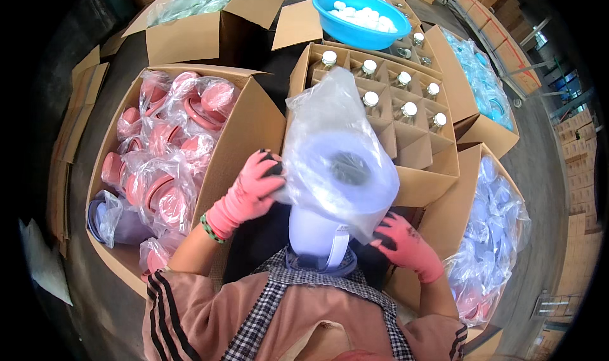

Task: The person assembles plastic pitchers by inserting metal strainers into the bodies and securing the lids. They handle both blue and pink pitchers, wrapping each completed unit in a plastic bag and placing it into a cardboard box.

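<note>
In front of my body stands a lavender plastic jug-like container (311,231) with a side handle toward me. A clear plastic bag (323,117) covers its wide round top, and the bag's loose end spreads away from me. My left hand (250,190), in a pink glove with dark fingertips, is closed on the bag's left edge. On the other side my right hand (406,243), gloved the same way, pinches the bag's lower right edge beside the container. The container's base is partly hidden by the checked apron (273,291).
Left stands a carton (244,126) of bagged pink containers; right, a carton (419,234) of bagged lavender ones. Ahead, a divided carton (431,180) holds white-capped bottles (370,99). Behind it a blue basin (355,36) holds white caps (365,16). Farther cartons hold green and turquoise bagged goods.
</note>
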Motion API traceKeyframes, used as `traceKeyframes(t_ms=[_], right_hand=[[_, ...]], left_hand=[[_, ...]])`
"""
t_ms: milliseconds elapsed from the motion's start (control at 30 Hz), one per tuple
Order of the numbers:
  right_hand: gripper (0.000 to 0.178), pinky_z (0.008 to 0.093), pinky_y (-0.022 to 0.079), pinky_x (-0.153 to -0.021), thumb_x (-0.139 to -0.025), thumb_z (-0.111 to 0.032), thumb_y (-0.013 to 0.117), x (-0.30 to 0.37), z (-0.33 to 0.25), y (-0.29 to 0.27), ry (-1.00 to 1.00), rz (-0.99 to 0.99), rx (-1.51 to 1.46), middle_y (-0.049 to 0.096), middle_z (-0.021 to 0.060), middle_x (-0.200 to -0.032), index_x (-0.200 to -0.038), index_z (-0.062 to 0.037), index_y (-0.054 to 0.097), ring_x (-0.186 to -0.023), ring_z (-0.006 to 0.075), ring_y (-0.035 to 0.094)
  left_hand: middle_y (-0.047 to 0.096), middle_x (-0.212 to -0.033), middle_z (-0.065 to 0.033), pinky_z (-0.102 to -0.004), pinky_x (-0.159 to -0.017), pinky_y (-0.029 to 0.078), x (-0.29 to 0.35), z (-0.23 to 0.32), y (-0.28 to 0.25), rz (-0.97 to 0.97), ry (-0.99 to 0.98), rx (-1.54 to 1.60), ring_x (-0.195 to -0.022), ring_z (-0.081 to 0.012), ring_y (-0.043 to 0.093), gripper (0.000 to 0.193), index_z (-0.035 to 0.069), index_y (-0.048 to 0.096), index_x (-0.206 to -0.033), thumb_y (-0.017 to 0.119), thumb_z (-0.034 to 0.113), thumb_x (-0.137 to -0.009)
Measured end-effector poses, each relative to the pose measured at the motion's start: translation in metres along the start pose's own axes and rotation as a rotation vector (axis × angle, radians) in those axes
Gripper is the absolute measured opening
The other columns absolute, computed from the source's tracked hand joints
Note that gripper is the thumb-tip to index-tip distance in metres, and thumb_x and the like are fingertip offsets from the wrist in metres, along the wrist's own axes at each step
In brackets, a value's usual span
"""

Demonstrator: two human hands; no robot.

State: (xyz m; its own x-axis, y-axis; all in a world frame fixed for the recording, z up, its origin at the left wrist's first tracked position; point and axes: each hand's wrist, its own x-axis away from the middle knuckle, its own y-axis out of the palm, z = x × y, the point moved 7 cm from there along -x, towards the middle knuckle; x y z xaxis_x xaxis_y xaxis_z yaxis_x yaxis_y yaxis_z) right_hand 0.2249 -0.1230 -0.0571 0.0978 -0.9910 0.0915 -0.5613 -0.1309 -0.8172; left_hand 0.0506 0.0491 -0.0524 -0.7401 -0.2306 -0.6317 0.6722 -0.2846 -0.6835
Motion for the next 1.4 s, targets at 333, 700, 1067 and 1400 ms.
traceKeyframes(t_ms=[333, 700, 1067, 1400], right_hand=[[0.024, 0.0396, 0.033, -0.088, -0.078, -0.016, 0.044, -0.011, 0.115, 0.02, 0.281, 0.401, 0.055, 0.052, 0.012, -0.101, -0.098, -0.008, 0.055, -0.099, 0.0297, 0.045], [0.035, 0.0339, 0.036, -0.091, -0.08, -0.018, 0.052, -0.048, 0.161, 0.108, 0.226, 0.004, -0.173, 0.051, 0.0125, -0.114, -0.11, -0.0013, 0.049, -0.104, 0.0254, 0.048], [0.035, 0.0431, 0.037, -0.084, -0.071, -0.012, 0.063, -0.005, -0.052, 0.042, -0.097, 0.168, 0.227, 0.049, 0.0203, -0.101, -0.098, 0.0022, 0.046, -0.097, 0.0389, 0.045], [0.054, 0.0416, 0.036, -0.085, -0.061, -0.014, 0.068, 0.026, -0.025, -0.024, 0.174, 0.389, 0.258, 0.049, 0.017, -0.107, -0.11, -0.0034, 0.048, -0.099, 0.0322, 0.044]], left_hand=[[0.055, -0.095, -0.0108, -0.0339, -0.082, 0.039, 0.097, 0.066, 0.089, -0.806, -0.108, 0.337, -0.09, -0.0235, 0.053, 0.024, 0.006, 0.052, -0.1, 0.051, 0.017, -0.078], [0.058, -0.088, -0.0107, -0.0316, -0.071, 0.039, 0.065, 0.067, 0.154, -0.461, -0.902, 0.942, -0.08, -0.0142, 0.049, 0.044, -0.002, 0.052, -0.102, 0.05, 0.038, -0.083], [0.048, -0.071, 0.0025, -0.0219, -0.056, 0.038, 0.013, 0.018, -0.051, 0.097, -0.905, 1.048, -0.066, -0.0049, 0.042, 0.025, 0.001, 0.053, -0.081, 0.06, 0.025, -0.075], [0.042, -0.118, -0.0241, -0.0333, -0.092, 0.034, 0.041, 0.062, 0.031, -0.112, -0.793, 0.55, -0.111, -0.0312, 0.041, 0.074, -0.001, 0.024, -0.128, 0.06, 0.028, -0.071]])
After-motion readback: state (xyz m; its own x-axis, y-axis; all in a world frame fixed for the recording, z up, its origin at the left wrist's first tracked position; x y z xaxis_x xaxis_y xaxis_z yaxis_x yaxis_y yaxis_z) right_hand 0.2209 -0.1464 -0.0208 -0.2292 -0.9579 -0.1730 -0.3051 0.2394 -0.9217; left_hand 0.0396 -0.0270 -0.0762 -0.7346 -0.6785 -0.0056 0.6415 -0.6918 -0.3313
